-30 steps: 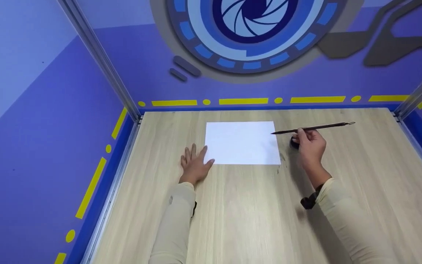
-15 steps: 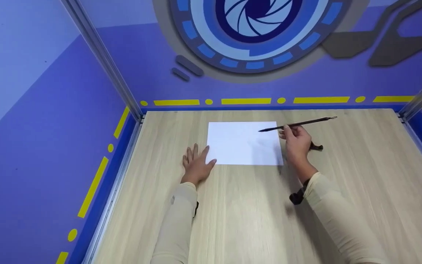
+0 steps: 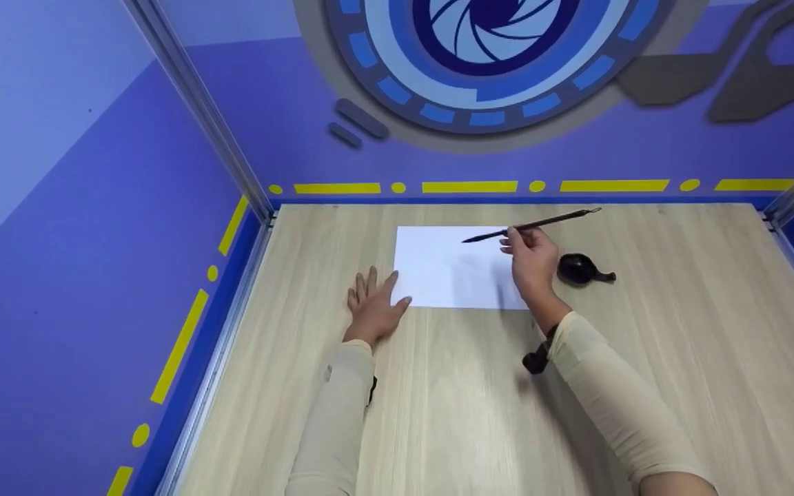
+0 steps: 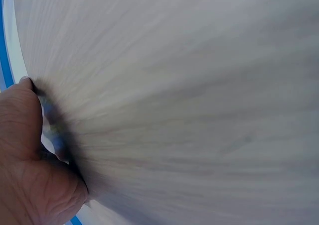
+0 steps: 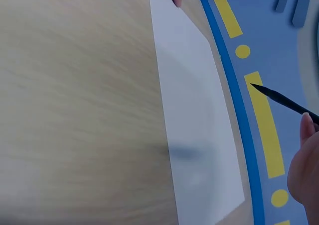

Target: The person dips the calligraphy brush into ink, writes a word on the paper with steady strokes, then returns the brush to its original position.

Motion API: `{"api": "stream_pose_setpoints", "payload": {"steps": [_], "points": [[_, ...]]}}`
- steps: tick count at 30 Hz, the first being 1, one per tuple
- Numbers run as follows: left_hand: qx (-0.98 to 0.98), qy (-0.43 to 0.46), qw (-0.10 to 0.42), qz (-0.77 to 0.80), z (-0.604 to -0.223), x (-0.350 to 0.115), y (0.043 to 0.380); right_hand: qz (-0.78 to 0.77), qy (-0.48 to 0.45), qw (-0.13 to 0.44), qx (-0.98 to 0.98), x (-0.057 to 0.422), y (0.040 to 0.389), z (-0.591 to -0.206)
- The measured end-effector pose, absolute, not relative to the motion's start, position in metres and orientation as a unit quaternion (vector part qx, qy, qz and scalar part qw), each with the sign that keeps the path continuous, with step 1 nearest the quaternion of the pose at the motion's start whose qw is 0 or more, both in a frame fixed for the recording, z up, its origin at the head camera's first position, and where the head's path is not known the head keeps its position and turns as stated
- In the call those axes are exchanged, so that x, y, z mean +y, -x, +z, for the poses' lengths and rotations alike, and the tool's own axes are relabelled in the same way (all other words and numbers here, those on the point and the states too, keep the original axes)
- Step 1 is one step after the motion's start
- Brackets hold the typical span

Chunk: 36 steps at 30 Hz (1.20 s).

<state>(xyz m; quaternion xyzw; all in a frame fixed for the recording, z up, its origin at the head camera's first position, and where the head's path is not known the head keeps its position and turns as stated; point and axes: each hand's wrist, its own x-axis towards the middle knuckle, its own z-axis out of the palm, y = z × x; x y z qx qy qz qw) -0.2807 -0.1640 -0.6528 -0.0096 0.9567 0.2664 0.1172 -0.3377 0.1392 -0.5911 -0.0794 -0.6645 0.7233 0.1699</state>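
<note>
A white sheet of paper [image 3: 431, 275] lies on the wooden table, with no marks showing on it. My left hand [image 3: 375, 310] rests with spread fingers at the paper's left edge, thumb and forefinger on its lower left corner. Over the paper's right part, my right hand [image 3: 533, 262] pinches a dark writing brush [image 3: 555, 220] by the middle of its handle. The brush's pointed black tip [image 5: 259, 88] is raised above the sheet and points left. Just right of that hand stands a small round black ink dish [image 3: 576, 269] with a short handle.
The wooden table [image 3: 452, 399] meets a blue-purple back wall [image 3: 287, 151] with yellow dashes right behind the paper. A metal frame post [image 3: 197, 103] rises at the back left corner. A dark wrist device [image 3: 537, 359] hangs under the right wrist.
My right hand has moved left with the brush, from beside the paper to over it, uncovering the black dish. The left hand has stayed in place on the paper's edge.
</note>
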Motion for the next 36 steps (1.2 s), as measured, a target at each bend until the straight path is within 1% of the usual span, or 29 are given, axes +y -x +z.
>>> {"api": "stream_pose_setpoints", "payload": {"steps": [14, 24, 36], "points": [[0.959, 0.012, 0.112, 0.262, -0.649, -0.162, 0.279, 0.733, 0.078, 0.124, -0.665, 0.099, 0.349, -0.602], [0.961, 0.015, 0.108, 0.255, -0.647, -0.162, 0.278, 0.734, 0.077, 0.111, -0.666, 0.077, 0.353, -0.609], [0.957, 0.013, 0.108, 0.268, -0.653, -0.162, 0.282, 0.743, 0.075, 0.096, -0.658, 0.057, 0.360, -0.612]]}}
